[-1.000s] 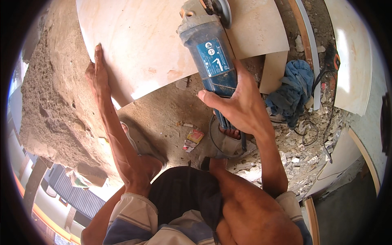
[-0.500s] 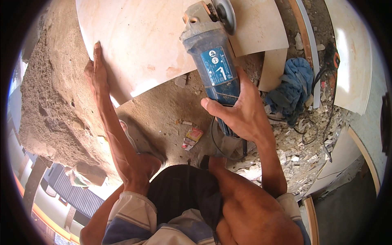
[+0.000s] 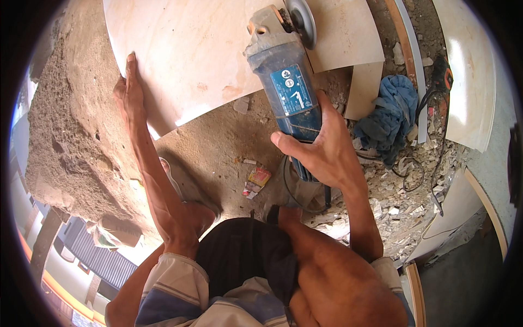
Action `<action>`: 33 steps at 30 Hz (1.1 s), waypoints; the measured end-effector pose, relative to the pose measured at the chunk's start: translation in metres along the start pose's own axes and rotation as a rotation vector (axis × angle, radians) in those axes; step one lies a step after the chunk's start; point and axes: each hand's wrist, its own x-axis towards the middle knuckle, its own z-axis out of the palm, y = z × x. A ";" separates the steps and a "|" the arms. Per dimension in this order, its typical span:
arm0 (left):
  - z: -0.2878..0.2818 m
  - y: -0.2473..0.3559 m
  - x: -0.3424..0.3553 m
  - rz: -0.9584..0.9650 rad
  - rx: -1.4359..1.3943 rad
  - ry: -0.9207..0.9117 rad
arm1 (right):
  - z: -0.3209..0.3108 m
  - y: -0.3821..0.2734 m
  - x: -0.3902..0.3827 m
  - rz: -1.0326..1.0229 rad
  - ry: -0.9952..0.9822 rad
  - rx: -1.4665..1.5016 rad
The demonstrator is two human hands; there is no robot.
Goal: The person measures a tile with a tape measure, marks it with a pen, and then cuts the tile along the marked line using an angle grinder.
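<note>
My right hand (image 3: 327, 150) is wrapped round the body of a blue angle grinder (image 3: 294, 98), thumb on the near side. The grinder's grey metal disc (image 3: 300, 24) stands on edge over a large cream marbled tile (image 3: 185, 65), at a dark slit between it and a tile section (image 3: 346, 35) on the right. Whether the disc touches the tile I cannot tell. My left hand (image 3: 129, 92) grips the tile's left edge, thumb on top and the other fingers mostly hidden at the edge.
Right of the grinder lie a crumpled blue cloth (image 3: 395, 114), a cable (image 3: 417, 177), tile rubble (image 3: 403, 218) and long strips (image 3: 406, 43). More cream tiles (image 3: 471, 82) stand at far right. A sand heap (image 3: 65, 147) rises at left; a torn packet (image 3: 256, 181) lies between my feet.
The grinder and my right hand have shifted very slightly right. My left hand stays on the tile edge, a touch higher in view.
</note>
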 end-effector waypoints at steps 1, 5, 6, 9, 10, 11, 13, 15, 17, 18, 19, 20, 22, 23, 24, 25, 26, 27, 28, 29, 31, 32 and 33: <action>0.000 0.001 -0.001 0.020 -0.018 -0.005 | 0.000 0.000 -0.001 0.009 -0.003 0.001; 0.000 0.004 -0.006 0.027 -0.046 -0.018 | -0.001 0.002 -0.003 -0.009 -0.003 0.001; 0.000 0.005 -0.006 0.027 -0.050 -0.021 | -0.001 0.003 -0.004 -0.017 -0.006 0.000; -0.002 0.005 -0.005 0.024 -0.041 -0.052 | -0.001 0.004 -0.007 0.001 -0.020 -0.010; -0.002 0.004 -0.004 0.030 -0.043 -0.054 | -0.001 0.005 -0.008 0.000 -0.016 -0.019; -0.002 0.004 -0.004 0.021 -0.030 -0.052 | -0.001 0.005 -0.009 -0.001 -0.012 -0.027; -0.002 0.004 -0.003 0.012 -0.026 -0.043 | -0.002 0.005 -0.010 0.007 -0.014 -0.019; -0.002 0.003 -0.004 -0.001 -0.030 -0.040 | -0.002 0.006 -0.012 0.028 -0.029 0.014; -0.001 0.003 -0.005 0.017 -0.052 -0.040 | -0.002 0.006 -0.013 0.017 -0.026 0.009; 0.000 0.002 -0.005 0.014 -0.051 -0.032 | -0.002 0.006 -0.013 0.011 -0.024 0.006; 0.001 0.002 -0.006 0.028 -0.073 -0.035 | -0.002 0.006 -0.014 0.013 -0.024 0.001; 0.002 0.002 -0.005 0.036 -0.088 -0.024 | -0.002 0.007 -0.015 0.015 -0.025 -0.004; 0.003 0.001 -0.003 0.045 -0.089 -0.015 | -0.002 0.007 -0.017 0.013 -0.021 -0.018; 0.003 0.001 -0.002 0.045 -0.077 -0.017 | -0.002 0.007 -0.018 0.009 -0.015 -0.027; 0.003 0.001 -0.001 0.046 -0.064 -0.019 | -0.002 0.007 -0.018 0.012 -0.012 -0.044; 0.003 0.001 -0.001 0.043 -0.057 -0.013 | -0.002 0.007 -0.019 0.011 -0.013 -0.031; 0.003 0.001 -0.001 0.041 -0.051 -0.007 | -0.002 0.007 -0.019 0.017 -0.016 -0.027; 0.003 0.001 -0.001 0.038 -0.044 -0.001 | -0.002 0.007 -0.020 0.029 -0.021 -0.028; 0.003 0.001 -0.002 0.044 -0.056 0.000 | -0.002 0.007 -0.020 0.028 -0.021 -0.020; 0.003 0.001 -0.002 0.051 -0.068 0.001 | -0.002 0.007 -0.019 0.033 -0.021 -0.018; 0.003 0.000 -0.004 0.056 -0.080 -0.001 | -0.002 0.007 -0.019 0.029 -0.018 -0.017; 0.004 0.000 -0.004 0.054 -0.081 -0.004 | -0.002 0.008 -0.019 0.021 -0.015 -0.018; 0.004 0.000 -0.004 0.058 -0.076 0.000 | -0.002 0.008 -0.020 0.012 -0.011 -0.019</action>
